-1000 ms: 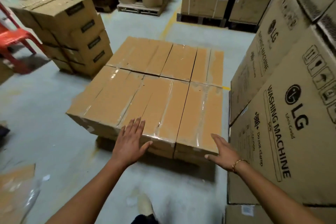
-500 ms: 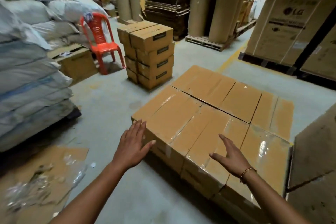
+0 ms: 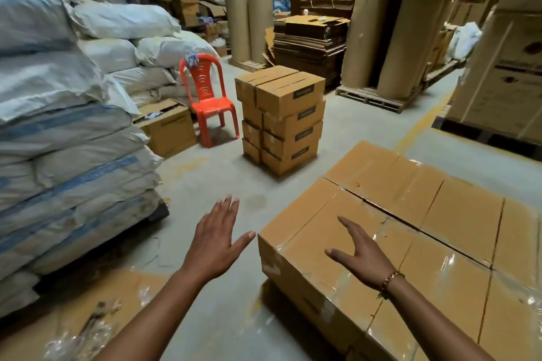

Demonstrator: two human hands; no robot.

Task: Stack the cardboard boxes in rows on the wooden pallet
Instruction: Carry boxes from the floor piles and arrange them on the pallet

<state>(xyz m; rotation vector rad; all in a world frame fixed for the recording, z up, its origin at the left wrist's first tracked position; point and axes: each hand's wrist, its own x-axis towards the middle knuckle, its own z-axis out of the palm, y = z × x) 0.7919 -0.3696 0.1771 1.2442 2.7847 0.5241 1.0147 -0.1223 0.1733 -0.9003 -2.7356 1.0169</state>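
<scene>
At lower right, one flat layer of taped cardboard boxes (image 3: 457, 214); right hand (image 3: 362, 253) above its near corner, fingers splayed, empty. Left hand (image 3: 215, 246) over concrete floor (image 3: 199, 182), fingers apart, empty. Mid-floor: one box stack (image 3: 283, 120), four tiers, beside one orange chair (image 3: 209, 97).

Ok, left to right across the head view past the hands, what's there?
Piled white woven sacks, open brown cardboard box, orange plastic chair, tall stack of brown cardboard boxes, large upright brown paper rolls.

Warehouse: stacked sacks (image 3: 73, 132), cardboard rolls (image 3: 249, 26), pallets (image 3: 378, 98).
</scene>
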